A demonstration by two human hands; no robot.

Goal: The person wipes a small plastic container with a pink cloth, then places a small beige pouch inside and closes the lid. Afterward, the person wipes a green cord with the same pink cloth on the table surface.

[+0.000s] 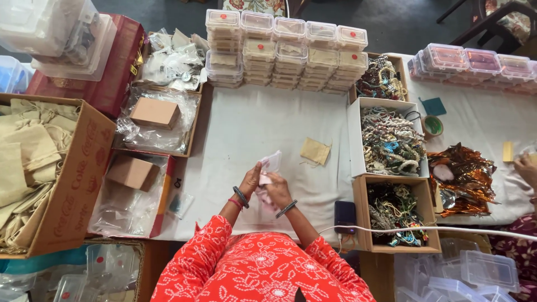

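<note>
Holding a small clear packet (270, 165) between them, both hands are raised just above the white worktop (251, 128), near its front edge. The left hand (251, 180) closes its grip on the packet's left side, and the right hand (278, 187) closes its grip on the lower part, fingers folded around it. The packet looks thin, with something pale pink inside; what it is cannot be told. Each wrist carries a dark bangle, and the sleeves are orange-red with a white pattern.

A small beige pouch (315, 151) lies flat on the worktop, near the hands and to their right. Just beyond it stands a white box (353, 134) filled with mixed bead jewellery, and nearer the front a brown box (362, 215) with darker jewellery. A dark power bank (344, 217) lies beside this box, with a white cable (447, 229) running to the right.

At the far edge, clear lidded containers (285, 53) stand in stacks, in 5 columns side by side. At the left, trays lined with plastic film hold 2 plain cardboard boxes (155, 113), and a big carton (72, 184) holds beige cloth bags. At the right, a pile of shiny orange-brown foil (461, 173) lies on the cloth, and another person's hand (526, 168) shows at the picture's edge.
</note>
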